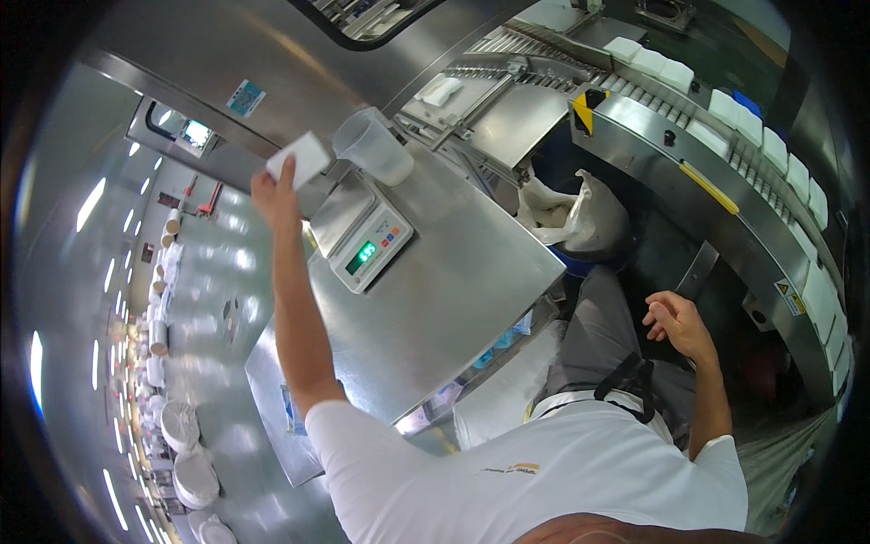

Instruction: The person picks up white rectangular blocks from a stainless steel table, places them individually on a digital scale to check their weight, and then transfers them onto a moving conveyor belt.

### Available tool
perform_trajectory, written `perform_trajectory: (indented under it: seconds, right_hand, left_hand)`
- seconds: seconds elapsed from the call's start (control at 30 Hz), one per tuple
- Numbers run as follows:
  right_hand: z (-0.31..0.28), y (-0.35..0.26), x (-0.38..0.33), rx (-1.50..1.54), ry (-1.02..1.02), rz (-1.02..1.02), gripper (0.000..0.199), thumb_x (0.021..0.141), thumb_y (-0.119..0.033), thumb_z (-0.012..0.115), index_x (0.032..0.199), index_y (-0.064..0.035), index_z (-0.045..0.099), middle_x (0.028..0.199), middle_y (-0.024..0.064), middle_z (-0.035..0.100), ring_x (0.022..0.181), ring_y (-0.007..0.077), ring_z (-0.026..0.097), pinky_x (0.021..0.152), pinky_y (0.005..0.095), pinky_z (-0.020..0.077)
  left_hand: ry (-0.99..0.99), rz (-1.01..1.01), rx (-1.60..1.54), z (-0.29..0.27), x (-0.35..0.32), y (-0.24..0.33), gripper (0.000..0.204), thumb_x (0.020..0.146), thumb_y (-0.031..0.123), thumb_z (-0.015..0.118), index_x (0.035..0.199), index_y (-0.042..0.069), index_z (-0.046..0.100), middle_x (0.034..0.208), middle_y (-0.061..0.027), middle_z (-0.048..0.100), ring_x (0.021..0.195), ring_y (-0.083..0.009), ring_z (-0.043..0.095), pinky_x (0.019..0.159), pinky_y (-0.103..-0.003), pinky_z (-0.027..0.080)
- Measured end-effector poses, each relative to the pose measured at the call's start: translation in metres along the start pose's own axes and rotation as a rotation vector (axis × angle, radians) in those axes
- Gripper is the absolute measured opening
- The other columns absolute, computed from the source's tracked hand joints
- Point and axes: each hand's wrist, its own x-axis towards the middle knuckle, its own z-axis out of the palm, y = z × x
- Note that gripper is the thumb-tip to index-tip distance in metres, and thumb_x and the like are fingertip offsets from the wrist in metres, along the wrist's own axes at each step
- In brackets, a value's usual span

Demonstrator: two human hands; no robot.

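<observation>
My left hand [275, 198] is raised over the far left side of the steel table, pinching a flat white rectangular pack [304, 161] with the thumb on top. Just right of it stands a digital scale [372, 249] with a lit green display and a steel pan. Behind the scale a translucent plastic jug [373, 150] stands tilted in view, with something pale at its bottom. My right hand [678, 325] hangs free beside my right thigh, its fingers loosely curled and apart, holding nothing.
A curved roller conveyor [625, 104] carrying several white packs wraps around the right side. Between it and the steel table [453, 258] is a blue bin with a white plastic bag [584, 213]. A steel machine housing [272, 45] rises behind the table.
</observation>
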Motion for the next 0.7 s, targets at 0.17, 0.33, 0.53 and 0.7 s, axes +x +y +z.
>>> perform_trajectory:
  seconds: [0.17,0.33,0.53,0.7]
  right_hand:
    - [-0.001,0.014,-0.006,0.019,0.031,-0.059,0.043,0.108,-0.038,0.058,0.123,0.0018,0.064,0.091,0.0098,0.072,0.07,0.0154,0.071,0.062,0.0262,0.0555]
    - [-0.011,0.037,-0.02,0.089,0.124,0.023,0.043,0.108,-0.041,0.058,0.126,-0.0026,0.065,0.094,0.0095,0.073,0.073,0.0164,0.073,0.064,0.0282,0.0569]
    - [-0.017,0.058,-0.03,0.139,0.136,0.036,0.035,0.11,-0.035,0.056,0.126,-0.0054,0.065,0.094,0.0083,0.072,0.072,0.015,0.072,0.063,0.0283,0.0566]
    - [-0.02,0.057,-0.033,0.151,0.172,0.043,0.035,0.11,-0.036,0.056,0.126,-0.0062,0.065,0.094,0.0084,0.072,0.071,0.0148,0.071,0.062,0.0282,0.0564]
  left_hand:
    - [-0.056,0.095,0.287,0.086,0.043,0.003,0.046,0.077,0.037,0.092,0.094,0.0,0.07,0.088,-0.0133,0.073,0.08,-0.0245,0.069,0.077,-0.037,0.055]
    - [-0.327,-0.038,0.505,0.12,0.03,0.005,0.044,0.071,0.037,0.093,0.089,0.004,0.07,0.083,-0.0113,0.074,0.079,-0.0278,0.071,0.075,-0.04,0.055]
    - [-0.406,-0.057,0.613,0.135,0.025,-0.009,0.04,0.07,0.035,0.093,0.082,0.006,0.069,0.081,-0.0105,0.075,0.076,-0.0268,0.072,0.073,-0.04,0.056]
    - [-0.457,-0.108,0.549,0.136,0.033,-0.019,0.037,0.07,0.032,0.093,0.077,0.005,0.068,0.077,-0.0102,0.074,0.071,-0.0231,0.071,0.069,-0.038,0.056]
